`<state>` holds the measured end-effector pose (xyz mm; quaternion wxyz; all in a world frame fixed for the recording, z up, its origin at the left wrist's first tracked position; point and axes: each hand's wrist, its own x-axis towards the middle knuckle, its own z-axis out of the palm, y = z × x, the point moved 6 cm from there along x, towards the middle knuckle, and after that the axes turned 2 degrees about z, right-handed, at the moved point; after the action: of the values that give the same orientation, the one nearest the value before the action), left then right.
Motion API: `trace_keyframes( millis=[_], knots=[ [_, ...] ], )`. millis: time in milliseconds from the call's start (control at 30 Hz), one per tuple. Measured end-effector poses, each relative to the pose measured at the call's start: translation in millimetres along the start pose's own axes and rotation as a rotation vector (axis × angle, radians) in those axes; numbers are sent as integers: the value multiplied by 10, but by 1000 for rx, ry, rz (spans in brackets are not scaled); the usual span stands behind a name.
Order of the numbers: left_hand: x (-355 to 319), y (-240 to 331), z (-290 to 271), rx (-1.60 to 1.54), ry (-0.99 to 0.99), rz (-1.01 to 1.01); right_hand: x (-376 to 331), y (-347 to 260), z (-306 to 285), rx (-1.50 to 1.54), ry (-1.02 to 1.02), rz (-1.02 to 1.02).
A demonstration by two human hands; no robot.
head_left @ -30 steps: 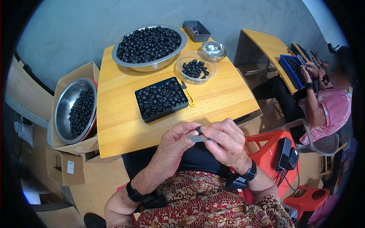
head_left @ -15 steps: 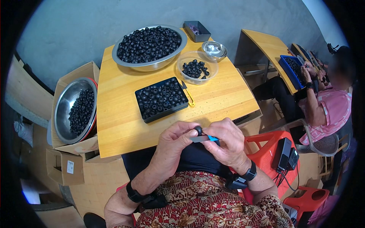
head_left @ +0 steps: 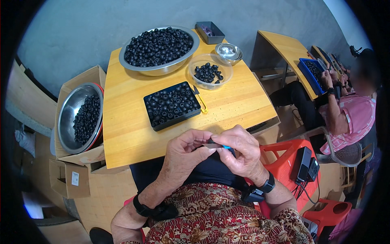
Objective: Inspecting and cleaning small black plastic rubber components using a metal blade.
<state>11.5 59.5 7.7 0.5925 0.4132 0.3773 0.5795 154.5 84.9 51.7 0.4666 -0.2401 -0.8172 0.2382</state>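
Just beyond my lap, my left hand (head_left: 183,156) pinches a small round black piece (head_left: 211,141), mostly hidden behind fingers and blade. My right hand (head_left: 242,152) is closed round a small knife (head_left: 212,145) with a blue handle. Its blade lies across the piece, near my left thumb tip. On the table in front of my hands stands a black rectangular tray (head_left: 178,123), full of similar black pieces with round holes. Beside its right edge lies a yellow-handled knife (head_left: 204,105).
A large metal bowl (head_left: 158,72) heaped with black pieces, a clear plastic bowl (head_left: 210,84) holding some, a small metal bowl (head_left: 239,55) and a grey box (head_left: 212,40) stand farther back. Left, another metal bowl (head_left: 67,122) sits in a carton. Right are a red stool (head_left: 280,162) and a seated co-worker (head_left: 345,118).
The knife blade has turned and shifted slightly left over the black piece, now covering more of it. My left fingers have closed in around the piece.
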Motion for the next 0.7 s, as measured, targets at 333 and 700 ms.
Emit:
trace_keyframes(
  millis=[333,700],
  knots=[
    [-15,-15,-22,-141,-9,-151,0,36,-24,51,23,91],
    [-25,-109,-75,-130,39,-158,1,37,-14,27,3,63]
  ],
)
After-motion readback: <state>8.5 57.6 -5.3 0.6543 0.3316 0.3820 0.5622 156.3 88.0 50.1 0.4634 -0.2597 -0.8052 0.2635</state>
